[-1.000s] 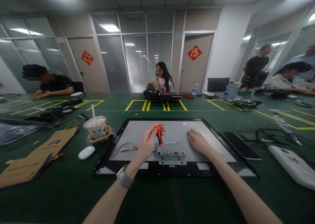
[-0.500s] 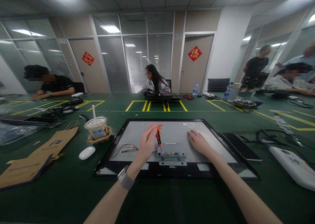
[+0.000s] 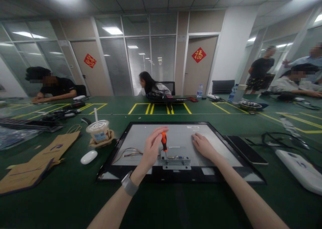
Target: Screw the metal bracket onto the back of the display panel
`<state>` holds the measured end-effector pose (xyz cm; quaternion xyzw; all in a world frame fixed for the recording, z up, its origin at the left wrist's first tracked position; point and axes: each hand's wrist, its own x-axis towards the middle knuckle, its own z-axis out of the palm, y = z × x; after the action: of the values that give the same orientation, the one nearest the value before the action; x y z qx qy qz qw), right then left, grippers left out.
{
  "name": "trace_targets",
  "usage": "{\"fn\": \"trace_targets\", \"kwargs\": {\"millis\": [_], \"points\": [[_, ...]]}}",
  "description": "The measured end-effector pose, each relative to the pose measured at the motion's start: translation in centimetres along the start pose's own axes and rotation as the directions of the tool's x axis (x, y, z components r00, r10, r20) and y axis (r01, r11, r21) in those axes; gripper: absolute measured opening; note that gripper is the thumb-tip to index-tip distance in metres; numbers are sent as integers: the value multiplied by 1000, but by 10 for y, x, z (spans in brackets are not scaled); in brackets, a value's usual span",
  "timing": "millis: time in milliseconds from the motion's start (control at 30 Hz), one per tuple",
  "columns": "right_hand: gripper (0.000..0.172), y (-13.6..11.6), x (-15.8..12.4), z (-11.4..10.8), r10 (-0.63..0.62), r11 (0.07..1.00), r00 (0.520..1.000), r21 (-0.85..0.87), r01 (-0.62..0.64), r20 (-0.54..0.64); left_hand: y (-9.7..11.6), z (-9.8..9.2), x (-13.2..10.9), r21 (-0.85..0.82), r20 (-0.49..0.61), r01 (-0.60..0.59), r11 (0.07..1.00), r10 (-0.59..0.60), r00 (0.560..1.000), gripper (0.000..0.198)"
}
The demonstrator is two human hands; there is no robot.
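My left hand [image 3: 152, 147] holds an orange and black screwdriver [image 3: 164, 141] by its handle, with the fingers stretched across the top of it. The screwdriver stands nearly upright, its tip at the left end of a metal bracket with connector ports [image 3: 177, 161]. That bracket sits on the back of a flat display panel [image 3: 136, 133] with a black frame, lying on the table. My right hand [image 3: 202, 145] rests open, palm down, on the right part of the panel. Thin coloured wires [image 3: 129, 151] lie left of my left hand.
A drink cup [image 3: 98, 130], a white mouse [image 3: 89, 157] and a paper bag [image 3: 47, 155] are on the left. To the right lie a black phone [image 3: 246, 149], cables and a white device [image 3: 300, 170]. A person [image 3: 153, 86] sits across the table; others are at both sides.
The screwdriver has gone from tilted to nearly upright, and my left hand has shifted slightly right. My right hand stays in place. The person opposite has leaned to the left.
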<state>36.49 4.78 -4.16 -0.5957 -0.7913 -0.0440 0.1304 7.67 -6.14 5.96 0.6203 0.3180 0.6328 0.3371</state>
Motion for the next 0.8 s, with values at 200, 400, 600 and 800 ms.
{"fn": "trace_targets", "kwargs": {"millis": [200,400,600,800], "points": [[48,-1,0,-1,4,1000,1000,-12,-3,21,-4,0,-1,83,-8,-30,996,31,1000,19],[46,-2,0,-1,-5,1000,1000,6,5,7,3,-2,-2,23,73,9,1000,-11,997,30],[47,-4,-1,-5,13,1000,1000,-5,-13,25,5,0,-3,212,64,-103,972,91,994,23],[47,-3,-1,-3,0,1000,1000,-7,0,24,6,-4,3,294,271,-87,952,4,963,42]]}}
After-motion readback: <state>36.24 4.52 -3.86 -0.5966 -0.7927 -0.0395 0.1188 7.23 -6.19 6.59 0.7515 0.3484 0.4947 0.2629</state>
